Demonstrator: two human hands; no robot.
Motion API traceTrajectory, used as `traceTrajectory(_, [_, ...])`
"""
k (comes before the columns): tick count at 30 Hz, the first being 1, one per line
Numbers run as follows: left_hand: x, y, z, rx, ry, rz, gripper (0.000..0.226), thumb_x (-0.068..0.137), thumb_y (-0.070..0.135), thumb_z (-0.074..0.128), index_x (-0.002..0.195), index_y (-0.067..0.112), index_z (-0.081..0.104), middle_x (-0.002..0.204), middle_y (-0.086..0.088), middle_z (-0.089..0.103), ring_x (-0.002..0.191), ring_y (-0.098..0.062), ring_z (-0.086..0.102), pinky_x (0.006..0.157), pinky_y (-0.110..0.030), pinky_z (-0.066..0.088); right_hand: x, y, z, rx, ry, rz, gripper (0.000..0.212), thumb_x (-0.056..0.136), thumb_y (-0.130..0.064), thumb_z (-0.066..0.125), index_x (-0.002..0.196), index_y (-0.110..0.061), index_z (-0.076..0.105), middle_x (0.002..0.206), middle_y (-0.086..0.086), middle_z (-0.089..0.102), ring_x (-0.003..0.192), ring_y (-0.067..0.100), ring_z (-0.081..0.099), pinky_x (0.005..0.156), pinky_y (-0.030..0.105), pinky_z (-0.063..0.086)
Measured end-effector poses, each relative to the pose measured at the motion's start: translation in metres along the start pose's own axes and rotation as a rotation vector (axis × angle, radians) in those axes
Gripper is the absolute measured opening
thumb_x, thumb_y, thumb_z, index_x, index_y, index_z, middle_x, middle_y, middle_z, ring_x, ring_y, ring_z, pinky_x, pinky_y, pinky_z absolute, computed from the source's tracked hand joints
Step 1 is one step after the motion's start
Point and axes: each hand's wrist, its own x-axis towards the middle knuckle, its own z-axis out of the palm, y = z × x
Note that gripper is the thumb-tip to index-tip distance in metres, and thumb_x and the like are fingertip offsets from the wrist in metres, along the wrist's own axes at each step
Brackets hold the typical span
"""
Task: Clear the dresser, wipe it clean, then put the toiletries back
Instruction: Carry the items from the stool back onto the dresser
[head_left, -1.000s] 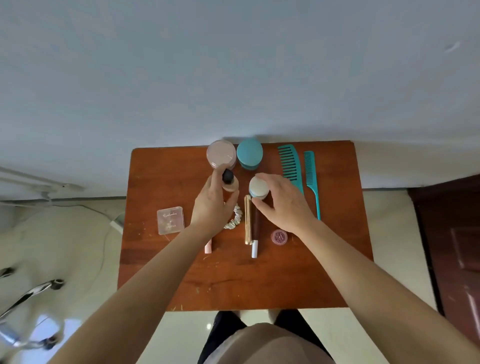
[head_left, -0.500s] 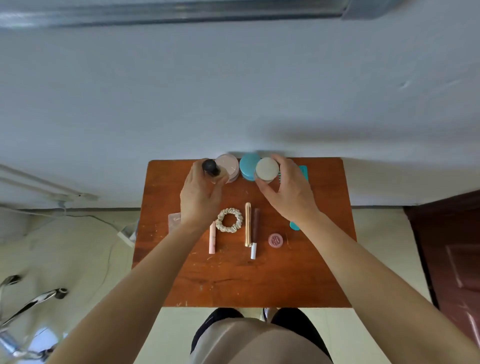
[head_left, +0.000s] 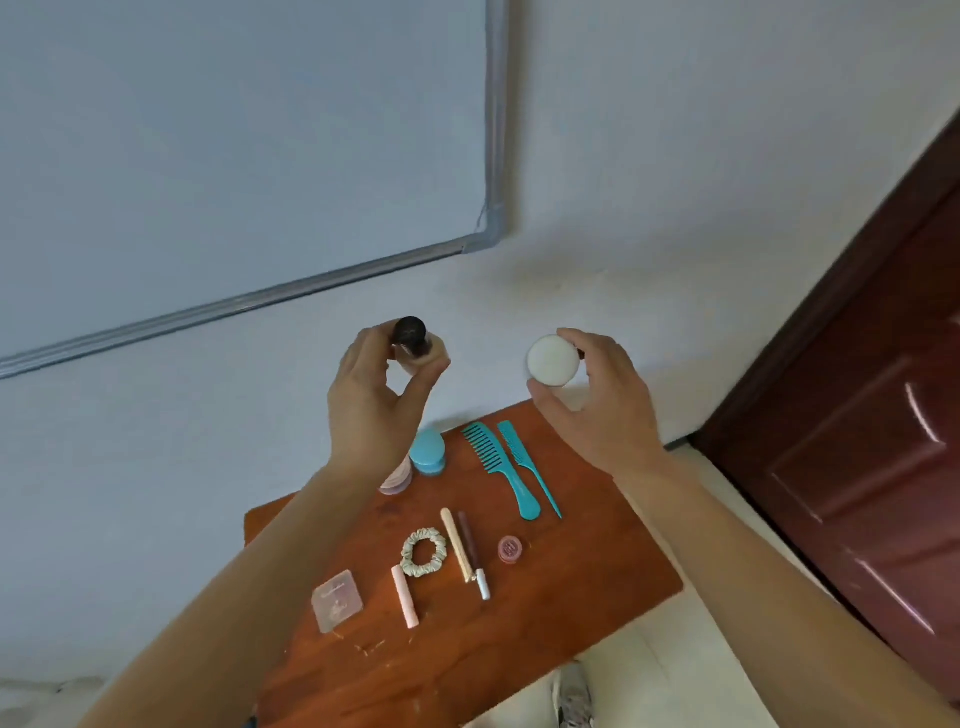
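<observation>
dresser (head_left: 582, 608) is sitting low in the frame, most toiletries on it. i'm gripping a bottle (head_left: 412, 339) in my left hand (head_left: 374, 410) and pinching a jar (head_left: 553, 361) in my right hand (head_left: 597, 410), both raised at centre, likely for clearing.

Wooden dresser top (head_left: 597, 597) is set w/ teal jar (head_left: 428, 454) & pink jar (head_left: 397, 480) at far edge, wide comb (head_left: 498, 467) & tail comb (head_left: 524, 460) to their right. Nearer, L to R, are laid clear compact (head_left: 336, 601), pink stick (head_left: 405, 596), scrunchie (head_left: 424, 552), gold tube (head_left: 456, 545), brown tube (head_left: 469, 543), pink pot (head_left: 510, 550).

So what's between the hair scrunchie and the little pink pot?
Head view: a slim cream-gold tube and a dark brown tube, side by side.
</observation>
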Motion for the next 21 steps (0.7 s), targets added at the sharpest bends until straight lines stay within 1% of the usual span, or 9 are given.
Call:
traceTrajectory(2, [-0.005, 0.022, 0.027, -0.064, -0.046, 0.037, 0.035, 0.086, 0.029, 0.074, 0.114, 0.018, 0.058, 0.107, 0.009, 0.061, 0.096, -0.016, 0.058, 0.076, -0.028, 0.051, -0.020, 0.013, -0.040, -0.046, 0.097, 0.066, 0.059, 0.081, -0.045, 0.075, 0.130, -0.022, 0.051, 0.124, -0.005, 0.059, 0.111, 0.007, 0.053, 0.090, 0.020, 0.045])
traceTrajectory(4, [-0.015, 0.050, 0.059, -0.142, -0.126, 0.069, 0.034, 0.085, 0.030, 0.074, 0.113, 0.020, 0.058, 0.104, 0.015, 0.058, 0.094, -0.013, 0.057, 0.076, -0.034, 0.052, -0.045, 0.029, -0.085, -0.113, 0.173, 0.131, 0.059, 0.082, -0.043, 0.076, 0.130, -0.019, 0.052, 0.123, -0.004, 0.058, 0.111, 0.007, 0.052, 0.091, 0.019, 0.042])
traceTrajectory(6, [-0.028, 0.084, 0.088, -0.220, -0.219, 0.104, 0.035, 0.085, 0.033, 0.074, 0.114, 0.023, 0.058, 0.104, 0.015, 0.059, 0.096, -0.012, 0.058, 0.081, -0.037, 0.051, -0.073, 0.044, -0.129, -0.168, 0.242, 0.203, 0.059, 0.082, -0.043, 0.075, 0.131, -0.019, 0.052, 0.123, -0.004, 0.057, 0.112, 0.009, 0.052, 0.091, 0.021, 0.043])
traceTrajectory(9, [-0.058, 0.147, 0.129, -0.307, -0.387, 0.208, 0.038, 0.085, 0.040, 0.071, 0.118, 0.025, 0.057, 0.105, 0.016, 0.058, 0.097, -0.010, 0.057, 0.086, -0.036, 0.050, -0.125, 0.066, -0.197, -0.241, 0.369, 0.312, 0.059, 0.082, -0.043, 0.074, 0.132, -0.022, 0.051, 0.125, -0.006, 0.056, 0.114, 0.010, 0.052, 0.090, 0.029, 0.050])
traceTrajectory(11, [-0.080, 0.189, 0.150, -0.342, -0.484, 0.285, 0.036, 0.087, 0.044, 0.069, 0.117, 0.030, 0.056, 0.106, 0.017, 0.057, 0.098, -0.009, 0.056, 0.087, -0.035, 0.049, -0.161, 0.077, -0.238, -0.304, 0.457, 0.368, 0.060, 0.082, -0.041, 0.075, 0.134, -0.023, 0.051, 0.124, -0.006, 0.057, 0.114, 0.011, 0.053, 0.089, 0.031, 0.051])
traceTrajectory(13, [-0.109, 0.236, 0.171, -0.383, -0.570, 0.365, 0.031, 0.088, 0.045, 0.066, 0.115, 0.035, 0.054, 0.106, 0.019, 0.055, 0.098, -0.008, 0.054, 0.087, -0.031, 0.048, -0.202, 0.088, -0.279, -0.386, 0.529, 0.427, 0.063, 0.083, -0.040, 0.074, 0.138, -0.023, 0.050, 0.123, -0.006, 0.058, 0.113, 0.013, 0.054, 0.087, 0.029, 0.050])
traceTrajectory(16, [-0.162, 0.304, 0.201, -0.479, -0.676, 0.449, 0.028, 0.088, 0.043, 0.065, 0.114, 0.036, 0.056, 0.106, 0.019, 0.056, 0.098, -0.005, 0.054, 0.085, -0.024, 0.044, -0.267, 0.105, -0.337, -0.485, 0.603, 0.508, 0.067, 0.083, -0.040, 0.074, 0.142, -0.022, 0.048, 0.124, -0.004, 0.058, 0.114, 0.015, 0.053, 0.087, 0.025, 0.045])
traceTrajectory(19, [-0.235, 0.375, 0.234, -0.573, -0.769, 0.488, 0.030, 0.087, 0.039, 0.068, 0.114, 0.035, 0.056, 0.108, 0.018, 0.058, 0.100, -0.006, 0.056, 0.086, -0.028, 0.047, -0.346, 0.124, -0.400, -0.532, 0.652, 0.589, 0.067, 0.084, -0.040, 0.073, 0.142, -0.020, 0.048, 0.126, -0.002, 0.059, 0.117, 0.013, 0.051, 0.089, 0.019, 0.039])
traceTrajectory(21, [-0.288, 0.419, 0.255, -0.610, -0.806, 0.517, 0.032, 0.086, 0.037, 0.069, 0.115, 0.034, 0.057, 0.108, 0.018, 0.059, 0.102, -0.006, 0.057, 0.088, -0.032, 0.049, -0.400, 0.137, -0.442, -0.552, 0.690, 0.636, 0.066, 0.083, -0.039, 0.074, 0.141, -0.019, 0.049, 0.125, -0.002, 0.060, 0.116, 0.012, 0.050, 0.088, 0.019, 0.039])
